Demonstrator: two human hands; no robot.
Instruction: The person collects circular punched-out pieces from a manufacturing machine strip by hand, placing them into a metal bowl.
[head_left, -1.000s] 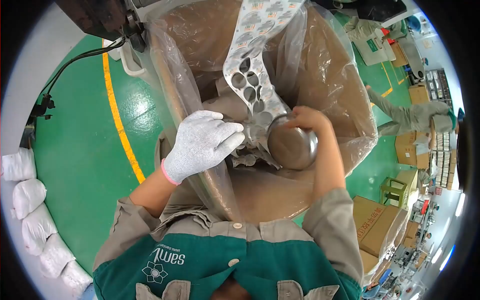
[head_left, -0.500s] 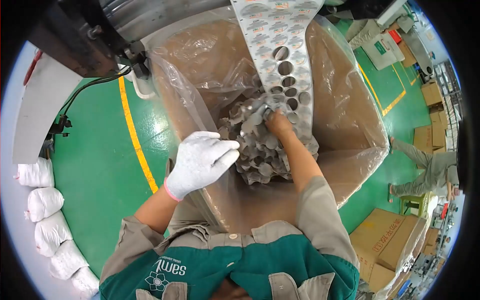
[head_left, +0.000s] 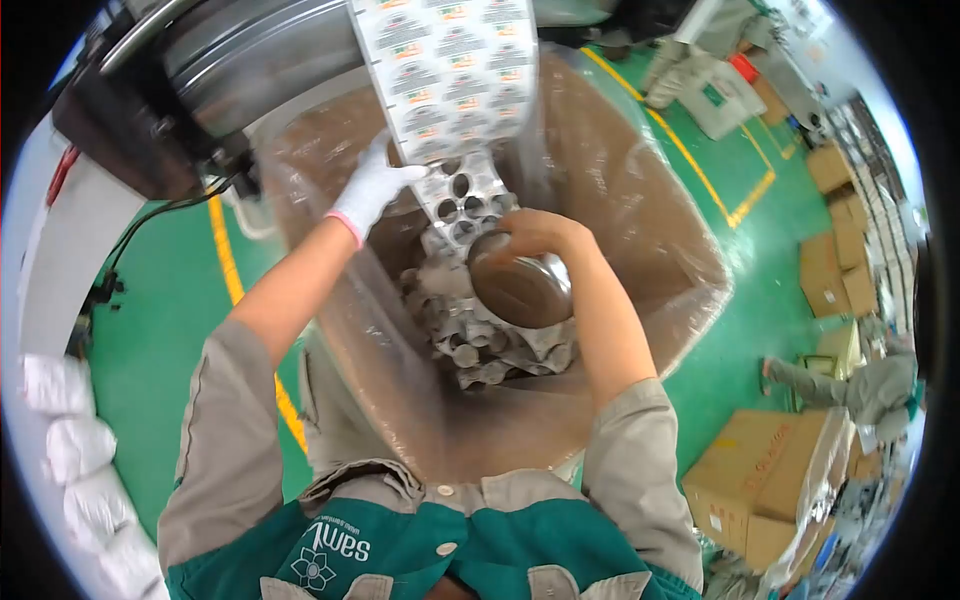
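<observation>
A printed foil strip [head_left: 450,75] hangs from the machine into a plastic-lined carton [head_left: 640,235]; its lower part [head_left: 455,205] is punched with round holes. My left hand [head_left: 372,190], in a white glove, is at the strip's left edge, thumb spread from the fingers and its tip overlapping the foil. My bare right hand [head_left: 535,238] grips the upper rim of a round, shiny metal piece [head_left: 525,292], fingers curled over it; its exact kind is unclear. Under both hands lies a crumpled heap of punched foil scrap [head_left: 475,345].
A dark machine part [head_left: 140,130] and a metal roller [head_left: 260,75] stand beyond the carton at upper left. White sacks [head_left: 85,450] line the left side. At right are a large cardboard box [head_left: 765,480], smaller cartons [head_left: 835,260] and another person [head_left: 865,390].
My left hand has moved up and forward to the strip's edge. My right hand has come off the scrap heap and now holds the round metal piece. The view has shifted.
</observation>
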